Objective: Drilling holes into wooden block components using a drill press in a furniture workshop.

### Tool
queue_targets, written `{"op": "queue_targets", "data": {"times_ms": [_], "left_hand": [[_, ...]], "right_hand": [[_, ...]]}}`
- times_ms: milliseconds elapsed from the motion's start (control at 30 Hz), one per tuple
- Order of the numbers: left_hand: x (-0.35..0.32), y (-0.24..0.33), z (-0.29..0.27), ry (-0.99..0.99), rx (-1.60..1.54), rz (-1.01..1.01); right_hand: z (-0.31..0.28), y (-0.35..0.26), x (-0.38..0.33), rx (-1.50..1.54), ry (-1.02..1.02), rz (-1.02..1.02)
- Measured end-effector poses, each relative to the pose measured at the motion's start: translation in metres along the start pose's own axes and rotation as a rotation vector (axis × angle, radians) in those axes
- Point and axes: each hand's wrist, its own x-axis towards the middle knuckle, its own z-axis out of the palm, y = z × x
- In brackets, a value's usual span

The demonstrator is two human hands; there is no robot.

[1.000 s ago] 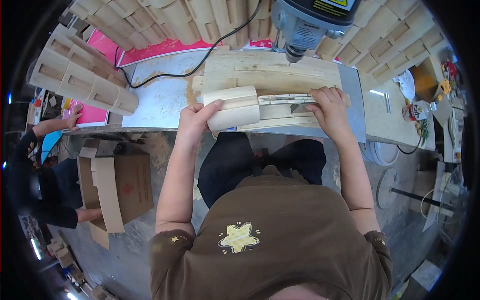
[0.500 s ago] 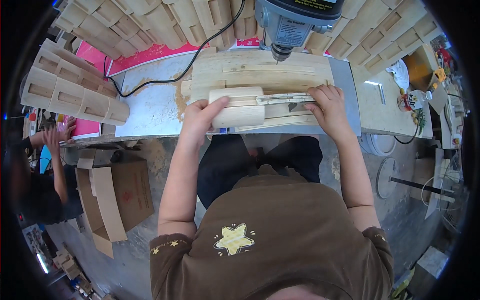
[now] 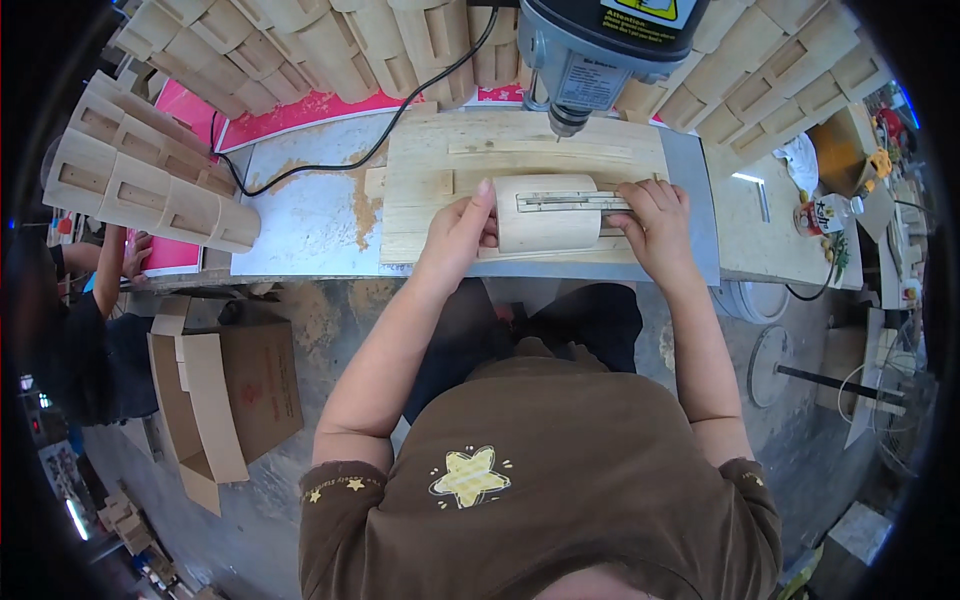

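Note:
A pale rounded wooden block (image 3: pixel 547 232) lies on the wooden work board (image 3: pixel 420 160). My left hand (image 3: pixel 462 228) is closed round its left end, thumb on top. Over the block's recessed middle rests a narrow slotted strip (image 3: pixel 560 202), marked with dark lines. The fingers of my right hand (image 3: pixel 655 222) are closed on the strip's right end, beside the block's right end. Just behind the block hangs the drill press (image 3: pixel 600 60), its chuck (image 3: pixel 569 122) and thin bit above the board; bit and block are apart.
Stacks of similar recessed wooden blocks (image 3: pixel 150 190) stand at left and along the back. A black cable (image 3: pixel 330 160) crosses the bench. At right sits a plastic jar (image 3: pixel 822 215). An open cardboard box (image 3: pixel 235 390) is on the floor; another person's hand (image 3: pixel 137 255) shows far left.
The block has moved right, so the strip now lies over it instead of sticking out beyond its right end. My left hand has moved right with it; my right hand has barely moved.

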Motion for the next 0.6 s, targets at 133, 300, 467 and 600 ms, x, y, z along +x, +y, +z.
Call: {"op": "queue_targets", "data": {"times_ms": [133,300,467,600], "left_hand": [[-0.005,-0.023,0.003,0.209,0.427,0.495],[0.014,-0.038,0.006,0.266,0.825,0.931],[0.028,-0.022,-0.002,0.457,1.181,0.812],[0.034,-0.022,-0.015,0.495,1.108,0.72]], "right_hand": [[0.002,0.004,0.007,-0.066,0.061,-0.001],[0.013,0.017,0.023,-0.119,0.041,0.082],[0.023,0.013,0.041,-0.07,0.024,0.12],[0.032,0.006,0.045,-0.052,0.022,0.079]]}}
